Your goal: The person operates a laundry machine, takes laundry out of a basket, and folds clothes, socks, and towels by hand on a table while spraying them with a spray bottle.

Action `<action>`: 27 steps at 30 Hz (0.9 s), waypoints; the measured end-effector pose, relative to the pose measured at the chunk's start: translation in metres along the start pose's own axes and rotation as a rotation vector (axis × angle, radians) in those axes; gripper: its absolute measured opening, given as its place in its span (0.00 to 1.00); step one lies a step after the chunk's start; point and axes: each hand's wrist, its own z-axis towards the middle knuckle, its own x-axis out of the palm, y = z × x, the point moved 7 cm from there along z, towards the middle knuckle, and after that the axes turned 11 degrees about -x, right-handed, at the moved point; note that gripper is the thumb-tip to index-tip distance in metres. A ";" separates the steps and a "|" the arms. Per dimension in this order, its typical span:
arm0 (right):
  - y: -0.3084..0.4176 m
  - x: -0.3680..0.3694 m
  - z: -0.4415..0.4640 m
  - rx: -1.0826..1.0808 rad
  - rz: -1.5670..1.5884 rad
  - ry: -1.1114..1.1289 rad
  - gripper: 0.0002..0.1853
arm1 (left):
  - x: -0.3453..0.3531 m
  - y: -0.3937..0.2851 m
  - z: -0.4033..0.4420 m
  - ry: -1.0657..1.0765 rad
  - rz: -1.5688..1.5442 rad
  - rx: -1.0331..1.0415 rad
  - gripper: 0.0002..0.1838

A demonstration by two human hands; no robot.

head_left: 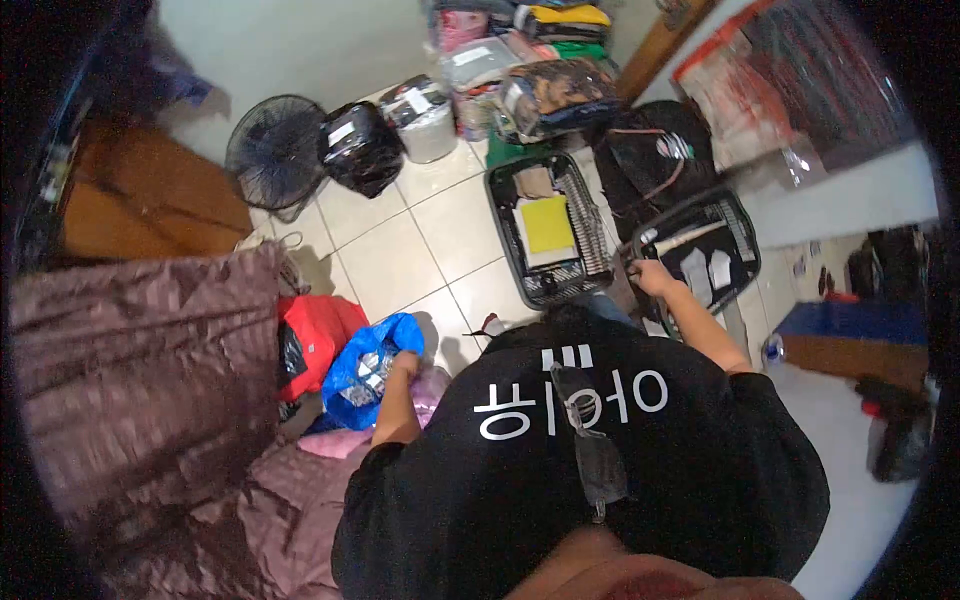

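Observation:
My right hand (655, 278) is closed on the rim of a black plastic basket (752, 262), which tilts near my right side. Inside that basket lie white pieces (695, 270) that look like paper or card. On the left, my left hand (404, 364) is closed at the edge of a blue bag (402, 328). The bag's mouth gapes, showing silvery, crinkled contents (368, 378) too blurred to name. Between my arms, a second black basket (497, 215) stands on the floor with a yellow-green flat item (546, 226) and pale papers in it.
A red bag (315, 335) sits beside the blue one, against a brown quilted cover (140, 350). Along the wall stand a fan (275, 150), a black wrapped bundle (362, 150), a white tub (428, 130) and stacked packed clothes (560, 95). A black bag (650, 160) is behind the baskets.

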 end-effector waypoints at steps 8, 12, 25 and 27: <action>-0.092 0.148 -0.124 0.292 0.304 0.038 0.10 | -0.040 -0.155 0.046 0.031 0.015 0.104 0.16; -0.063 0.201 -0.155 0.232 0.324 0.061 0.17 | -0.045 -0.209 0.034 0.007 0.270 0.267 0.18; -0.041 0.305 -0.324 0.547 0.454 0.066 0.13 | 0.015 -0.413 0.004 0.035 1.039 0.630 0.21; -0.035 0.327 -0.359 0.643 0.489 0.172 0.13 | 0.050 -0.472 -0.020 0.050 0.780 0.798 0.20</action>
